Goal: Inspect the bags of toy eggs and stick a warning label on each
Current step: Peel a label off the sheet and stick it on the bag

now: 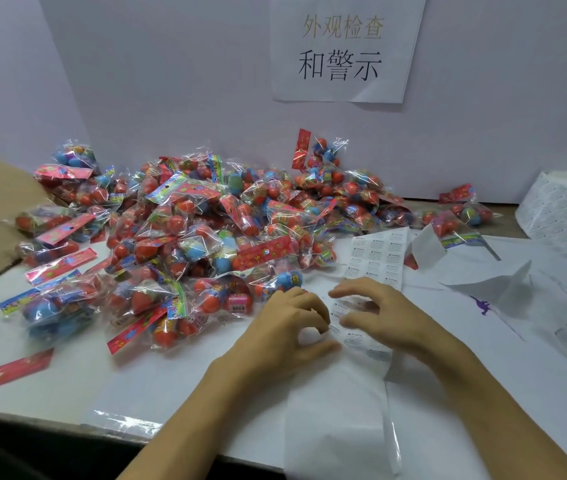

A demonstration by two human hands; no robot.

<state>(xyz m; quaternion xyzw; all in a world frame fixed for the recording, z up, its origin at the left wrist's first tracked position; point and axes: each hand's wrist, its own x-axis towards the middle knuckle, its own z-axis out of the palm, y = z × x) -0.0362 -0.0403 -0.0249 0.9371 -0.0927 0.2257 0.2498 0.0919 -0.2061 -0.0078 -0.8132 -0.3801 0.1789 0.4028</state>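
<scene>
Bags of toy eggs (185, 237) are lying heaped far left, seemingly unlabelled; a label is being picked from the sheet (361, 327) by curled left hand (289, 327) and right hand (379, 313).

We see two bare forearms with no sleeves, watch, rings or gloves, ending in the left hand (284, 327) and right hand (384, 315), nails short and unpainted.

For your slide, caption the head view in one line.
Both hands work a label sheet beside piled toy-egg bags.
</scene>
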